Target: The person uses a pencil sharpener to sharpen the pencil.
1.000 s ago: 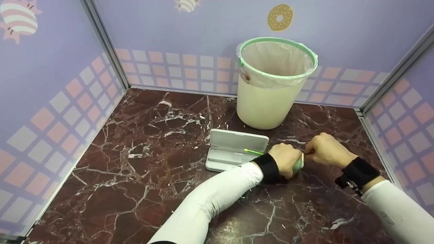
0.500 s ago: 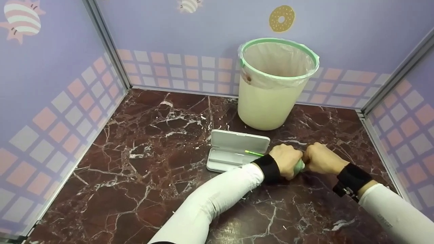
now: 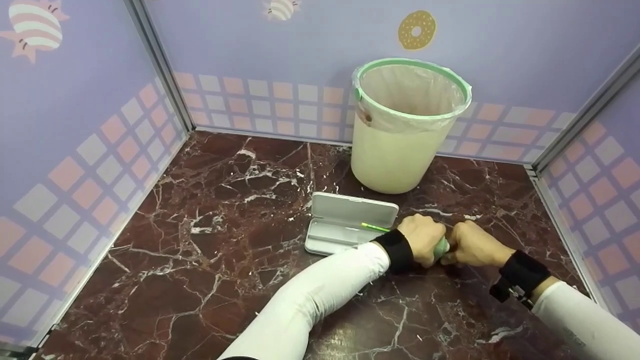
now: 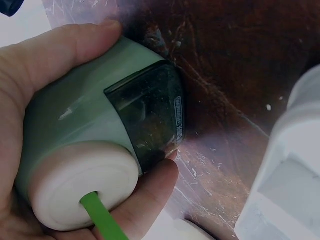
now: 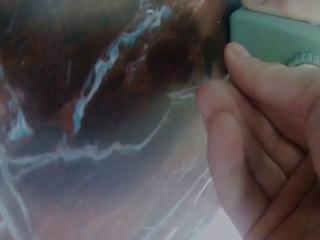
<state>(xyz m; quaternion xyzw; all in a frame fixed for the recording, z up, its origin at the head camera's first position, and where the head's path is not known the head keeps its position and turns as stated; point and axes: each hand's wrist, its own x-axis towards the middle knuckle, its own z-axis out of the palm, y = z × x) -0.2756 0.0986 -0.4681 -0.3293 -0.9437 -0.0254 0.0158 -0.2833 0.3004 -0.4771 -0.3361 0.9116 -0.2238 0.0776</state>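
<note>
A green pencil sharpener (image 4: 75,110) with a dark see-through shavings drawer (image 4: 150,112) is gripped by my left hand (image 3: 422,237). A green pencil (image 4: 102,217) sticks out of the hole in its pale round front. My right hand (image 3: 472,245) is at the sharpener's other end, its fingers curled beside a ridged knob (image 5: 306,60); the crank itself is hidden by the hand. Left of the hands lies an opened white pencil case (image 3: 320,245), with a yellow-green pencil (image 3: 374,227) in it, partly covered by the left wrist.
Behind the case stands a cream bin (image 3: 390,155) with a green rim and a plastic liner. Small white bits lie on the dark red marbled table (image 3: 200,280). Patterned panels (image 3: 250,50) enclose the back and both sides.
My right hand has swung left and down around the sharpener's end, then lower still. The left hand keeps hold of the sharpener nearly in place. The head view has shifted slightly.
</note>
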